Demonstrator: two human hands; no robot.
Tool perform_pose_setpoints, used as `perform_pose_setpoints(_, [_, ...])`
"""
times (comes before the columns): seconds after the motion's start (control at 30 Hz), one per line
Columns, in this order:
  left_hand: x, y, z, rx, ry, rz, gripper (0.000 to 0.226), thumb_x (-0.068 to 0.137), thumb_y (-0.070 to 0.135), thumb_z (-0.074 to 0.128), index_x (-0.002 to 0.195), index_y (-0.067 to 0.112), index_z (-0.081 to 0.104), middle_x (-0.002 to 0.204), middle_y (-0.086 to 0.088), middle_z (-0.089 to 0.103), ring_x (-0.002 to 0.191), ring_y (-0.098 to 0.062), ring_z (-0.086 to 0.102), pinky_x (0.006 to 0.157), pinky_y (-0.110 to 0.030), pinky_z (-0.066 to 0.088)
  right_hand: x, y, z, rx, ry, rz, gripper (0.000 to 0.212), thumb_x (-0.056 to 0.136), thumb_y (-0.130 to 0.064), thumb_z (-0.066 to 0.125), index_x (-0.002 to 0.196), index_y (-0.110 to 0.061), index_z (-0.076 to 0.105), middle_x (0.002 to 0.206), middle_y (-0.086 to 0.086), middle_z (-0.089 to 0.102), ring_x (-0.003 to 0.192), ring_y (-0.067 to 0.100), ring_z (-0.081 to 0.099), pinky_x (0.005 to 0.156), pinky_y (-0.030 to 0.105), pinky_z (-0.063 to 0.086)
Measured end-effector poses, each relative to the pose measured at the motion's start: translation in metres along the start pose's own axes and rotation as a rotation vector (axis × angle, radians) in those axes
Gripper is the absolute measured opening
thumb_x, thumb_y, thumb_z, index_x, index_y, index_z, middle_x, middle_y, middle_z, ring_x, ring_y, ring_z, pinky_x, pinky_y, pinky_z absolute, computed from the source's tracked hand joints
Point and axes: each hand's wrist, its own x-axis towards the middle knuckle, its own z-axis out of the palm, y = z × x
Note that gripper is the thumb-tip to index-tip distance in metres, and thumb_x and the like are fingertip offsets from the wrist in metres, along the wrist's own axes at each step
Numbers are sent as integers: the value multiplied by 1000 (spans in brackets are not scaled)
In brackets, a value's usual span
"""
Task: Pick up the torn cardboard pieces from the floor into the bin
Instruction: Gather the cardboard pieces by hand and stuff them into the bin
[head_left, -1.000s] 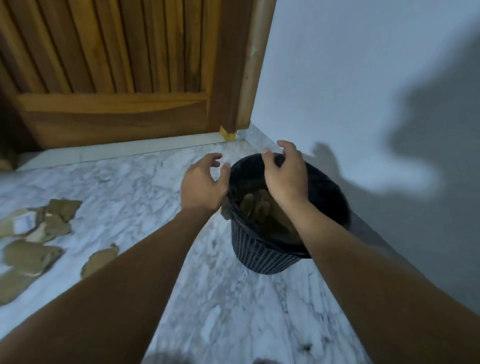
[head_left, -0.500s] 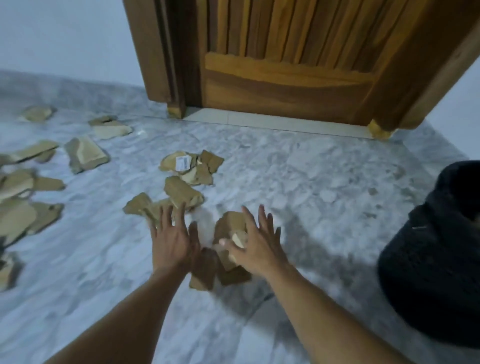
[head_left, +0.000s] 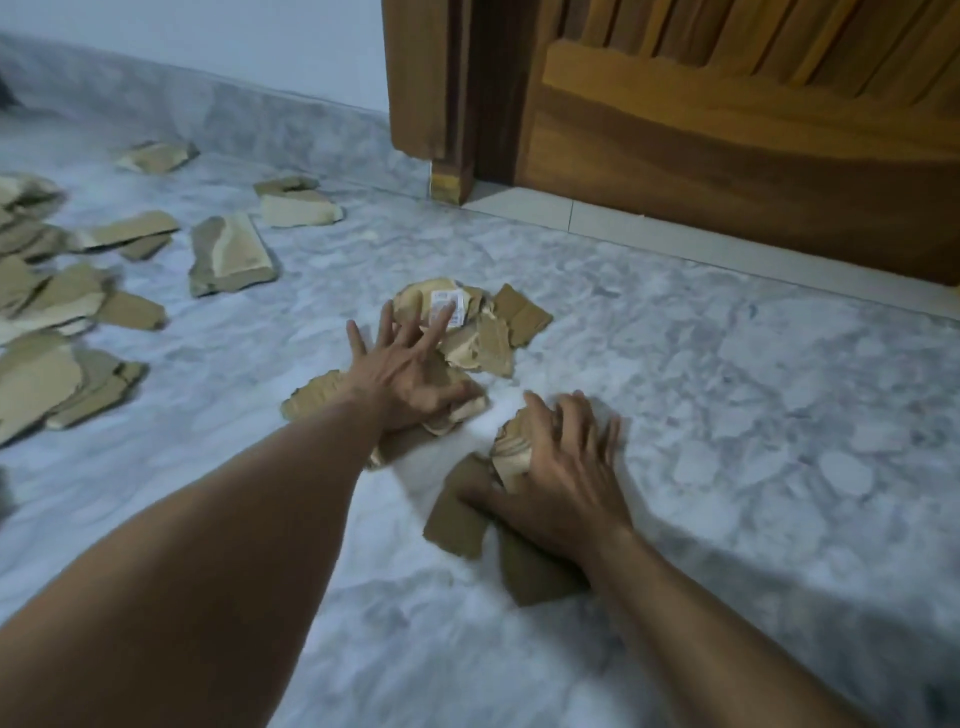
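Reach has been shifted from bin, now out of view, to floor (head_left: 727, 389). Cardboard pieces (head_left: 488, 343) are pressed under spread fingers of left hand (head_left: 405, 376); stack (head_left: 511, 449) is gripped by curled right hand (head_left: 563, 475). Many remain scattered.

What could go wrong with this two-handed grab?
The right hand grips a loose stack; the brown piece under its thumb may slide out on lifting.
The left hand lies flat and spread on overlapping scraps, so it may only scatter them.
The bin is out of view; overloaded hands could drop bits on the way.
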Motion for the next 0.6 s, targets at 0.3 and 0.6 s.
perform_pose_setpoints(0.3, [-66,-7,1,-212,244,194,43,99,50,39,128,26,60,128,-3,68,123,-29,57,98,-36,37,55,4,-12,-15,-228,-149,131,66,-87,61,149,-47,-33,160,9,-41,150,36,-30,114,73,-13])
perform_pose_setpoints(0.6, [-114,4,-4,-152,393,-264,59,97,71,22,135,36,52,146,2,55,149,-28,31,118,-58,10,49,1,-15,-112,-269,-254,103,71,-80,55,154,-54,1,168,4,3,154,33,-4,120,63,5])
